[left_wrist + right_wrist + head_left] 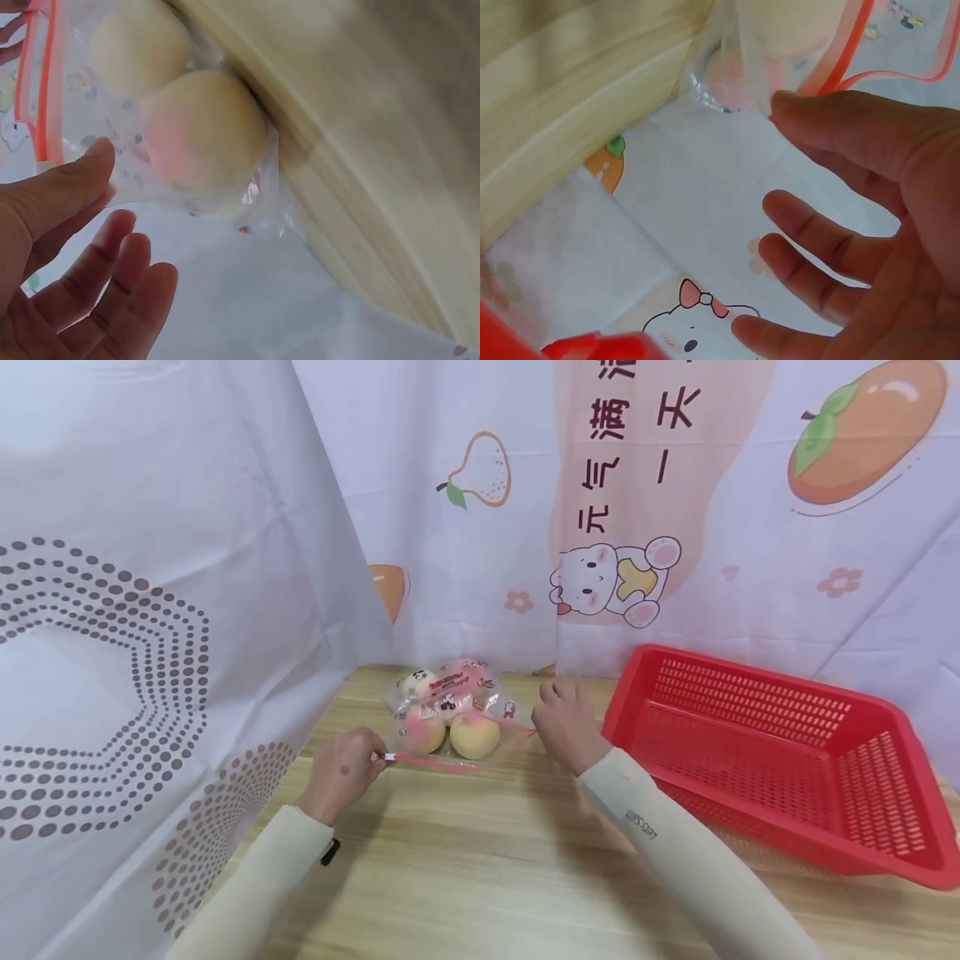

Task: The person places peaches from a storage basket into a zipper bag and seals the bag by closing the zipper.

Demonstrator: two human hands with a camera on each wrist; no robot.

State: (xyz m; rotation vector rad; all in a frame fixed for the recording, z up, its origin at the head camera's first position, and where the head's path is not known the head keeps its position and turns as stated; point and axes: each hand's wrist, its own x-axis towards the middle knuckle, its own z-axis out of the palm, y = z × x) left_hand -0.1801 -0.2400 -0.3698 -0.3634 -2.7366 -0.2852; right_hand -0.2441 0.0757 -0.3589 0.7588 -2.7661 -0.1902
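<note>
A clear printed zip bag (457, 693) with a red-pink closure strip lies at the back of the wooden table, its mouth turned toward me. Several round, pale yellow and pink peach-like fruits (475, 737) are inside it. My left hand (347, 774) pinches the bag's left corner by the white slider, thumb against index finger, the other fingers loosely bent. At the opposite corner, my right hand (568, 727) pinches the bag's edge between thumb and index finger. In the left wrist view the red strip (49, 90) is parted into two lines, so the mouth stands apart.
To the right stands a red perforated plastic basket (750, 760), close to my right forearm. A printed white curtain (465, 568) hangs behind the table (442, 860), and another cloth (150, 610) with dotted patterns hangs along the left side.
</note>
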